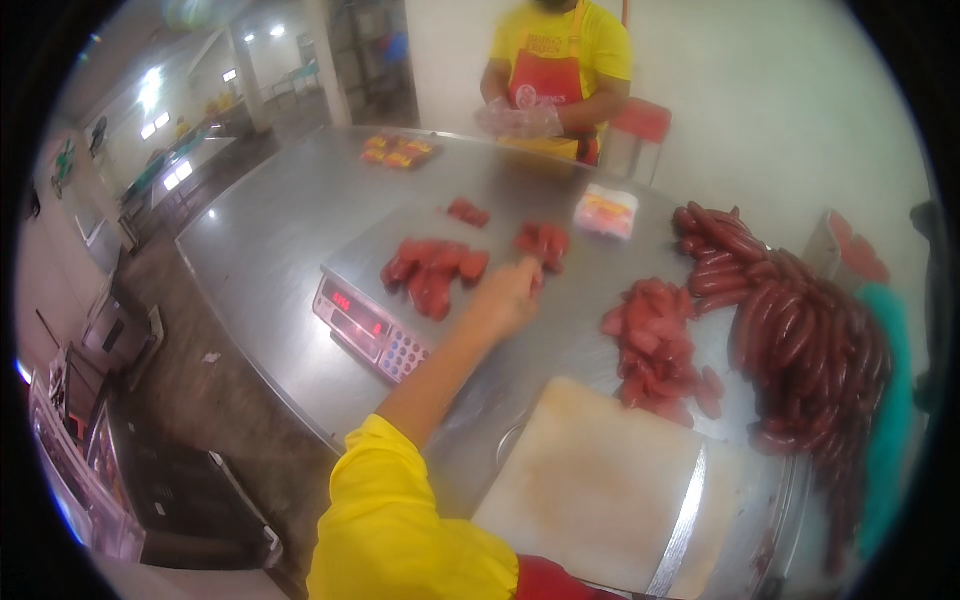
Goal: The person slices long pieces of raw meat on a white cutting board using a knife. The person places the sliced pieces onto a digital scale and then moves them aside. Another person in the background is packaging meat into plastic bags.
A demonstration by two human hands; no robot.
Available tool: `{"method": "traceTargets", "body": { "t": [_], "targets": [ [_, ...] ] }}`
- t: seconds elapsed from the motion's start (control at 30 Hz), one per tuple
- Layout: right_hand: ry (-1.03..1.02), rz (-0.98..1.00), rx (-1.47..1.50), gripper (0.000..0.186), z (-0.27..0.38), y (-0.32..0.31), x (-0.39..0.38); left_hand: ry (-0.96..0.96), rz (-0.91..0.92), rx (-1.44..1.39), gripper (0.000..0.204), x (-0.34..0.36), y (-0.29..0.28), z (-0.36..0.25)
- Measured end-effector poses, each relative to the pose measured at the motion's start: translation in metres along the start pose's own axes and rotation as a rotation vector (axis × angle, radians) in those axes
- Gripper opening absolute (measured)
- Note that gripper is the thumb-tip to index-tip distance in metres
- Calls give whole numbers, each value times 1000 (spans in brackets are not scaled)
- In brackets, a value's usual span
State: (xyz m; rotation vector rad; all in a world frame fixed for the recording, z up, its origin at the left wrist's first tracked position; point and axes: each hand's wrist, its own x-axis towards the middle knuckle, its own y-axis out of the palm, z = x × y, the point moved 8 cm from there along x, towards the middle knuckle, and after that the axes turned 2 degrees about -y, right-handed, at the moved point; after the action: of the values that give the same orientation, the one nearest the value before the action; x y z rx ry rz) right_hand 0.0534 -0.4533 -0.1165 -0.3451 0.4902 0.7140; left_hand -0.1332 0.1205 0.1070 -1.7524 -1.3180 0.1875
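Note:
My left hand (508, 300) reaches across the steel table with its fingers closed at a small cluster of cut red sausage pieces (543, 243), just right of the scale. The fingertips are partly hidden, but a red piece shows at them. On the scale's plate (370, 230) lies a bigger group of sausage pieces (432, 275), with a smaller group (467, 212) behind it. The scale's display panel (365, 325) is lit in red. My right hand is out of view.
A white cutting board (580, 480) carries a long metal blade (685, 520). Beyond it are sliced sausage pieces (655, 345) and a heap of whole red sausages (800, 330). Filled packs (400, 152) and a white-and-yellow packet stack (606, 212) lie farther back. A gloved co-worker (555, 90) stands opposite.

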Motion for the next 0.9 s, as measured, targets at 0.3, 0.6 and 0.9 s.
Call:
{"method": "traceTargets", "body": {
  "t": [0.3,0.6,0.9],
  "targets": [
    [18,-2,466,45,6,9,-9,85,-101,-56,22,-5,-12,-10],
    [30,-16,182,44,-10,-3,2,-12,-90,30,27,-8,-14,3],
    [33,-36,-181,40,35,7,-14,-68,-303,434,25,2,-53,45]
  ]
}}
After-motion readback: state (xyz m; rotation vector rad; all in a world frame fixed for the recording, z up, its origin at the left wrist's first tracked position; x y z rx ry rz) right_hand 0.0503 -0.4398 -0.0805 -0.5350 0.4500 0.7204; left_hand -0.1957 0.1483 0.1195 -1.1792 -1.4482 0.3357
